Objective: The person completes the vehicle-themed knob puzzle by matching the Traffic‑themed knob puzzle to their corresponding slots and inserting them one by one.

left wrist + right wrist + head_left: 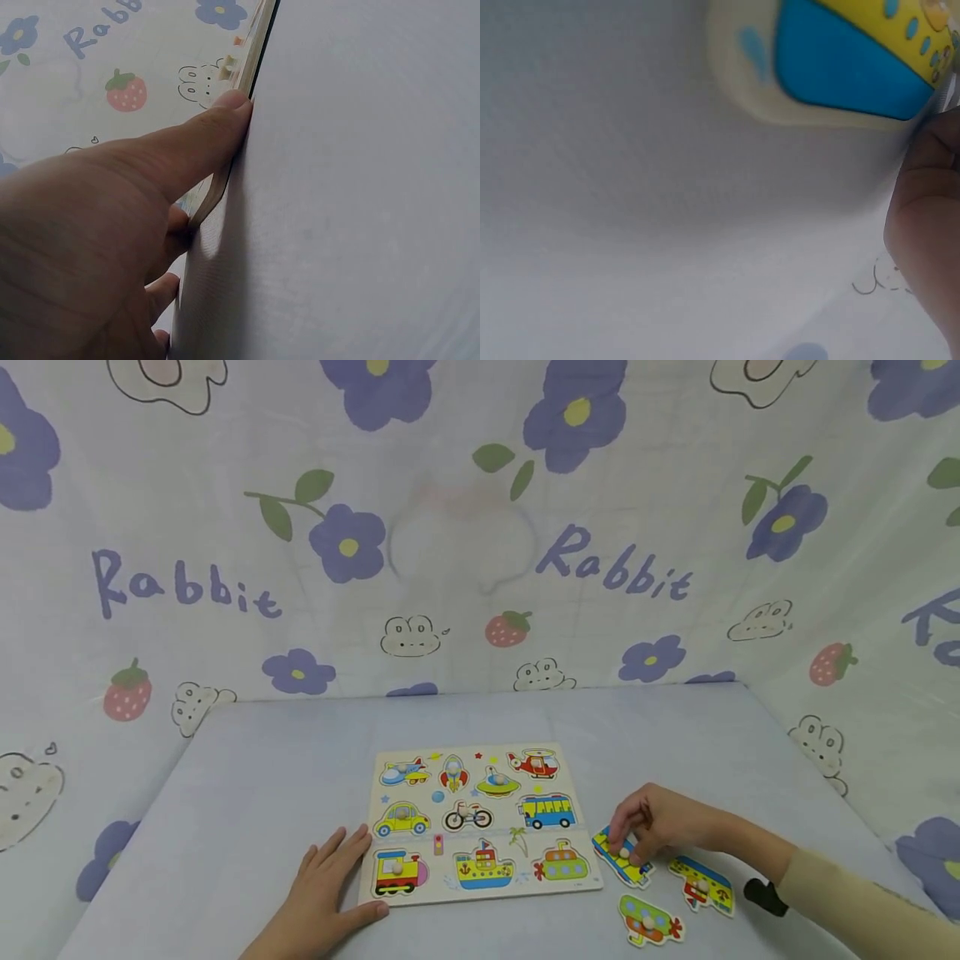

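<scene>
The wooden vehicle puzzle board [442,843] lies flat on the table. My left hand [318,893] rests at its lower left corner, fingers spread along the left side. In the left wrist view, the thumb [217,124] presses against the board's front edge. Right of the board, my right hand [660,822] holds a blue-and-yellow bus puzzle piece [635,874], finger and thumb bent around its knob. A ship puzzle piece [712,881] lies upside down under the right wrist; its blue hull [847,64] shows in the right wrist view. Nearer me lies a green submarine puzzle piece [637,912].
Knobbed pieces such as the car [397,822] and train [393,881] sit in the board. Flat pictures of a bus [555,814], ship [483,872] and submarine [562,867] show without knobs. A patterned curtain [465,527] surrounds the pale table [285,760].
</scene>
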The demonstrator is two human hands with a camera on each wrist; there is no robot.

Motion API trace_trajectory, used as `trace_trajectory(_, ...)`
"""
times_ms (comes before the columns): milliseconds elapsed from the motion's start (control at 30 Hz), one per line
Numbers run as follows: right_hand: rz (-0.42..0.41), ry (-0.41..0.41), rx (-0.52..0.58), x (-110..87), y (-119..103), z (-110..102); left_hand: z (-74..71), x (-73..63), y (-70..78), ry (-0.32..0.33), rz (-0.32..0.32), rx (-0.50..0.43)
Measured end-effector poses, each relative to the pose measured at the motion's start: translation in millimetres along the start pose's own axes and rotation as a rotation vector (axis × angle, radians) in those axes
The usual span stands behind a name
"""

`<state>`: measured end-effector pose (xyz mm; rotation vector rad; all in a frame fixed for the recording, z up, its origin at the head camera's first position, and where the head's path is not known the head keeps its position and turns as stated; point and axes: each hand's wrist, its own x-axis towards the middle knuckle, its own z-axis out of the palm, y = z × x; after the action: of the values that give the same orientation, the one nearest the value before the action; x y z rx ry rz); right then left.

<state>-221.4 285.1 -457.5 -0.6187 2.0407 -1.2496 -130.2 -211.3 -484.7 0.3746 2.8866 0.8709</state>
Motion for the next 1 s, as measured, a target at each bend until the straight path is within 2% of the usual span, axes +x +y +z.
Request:
trace_trajectory(200,0.005,0.005,0.008,2.4,0.7,-0.9,1.1,0.8,-2.4,0.003,0.022,-0.002)
trace_trajectory(500,0.019,0.049,0.095,-1.0,4.0,-2.8,4.0,-1.3,-1.5,-0.014,-0.002,0.000)
trace_trajectory(767,0.059,0.286,0.082,0.6,-11.2,-1.7,2.4,-0.5,-2.1,0.004,0.019,0.011)
trace_trajectory(1000,0.024,0.421,0.035,5.3,-25.0,9.7,1.3,-0.7,-0.1,0.002,0.000,0.002)
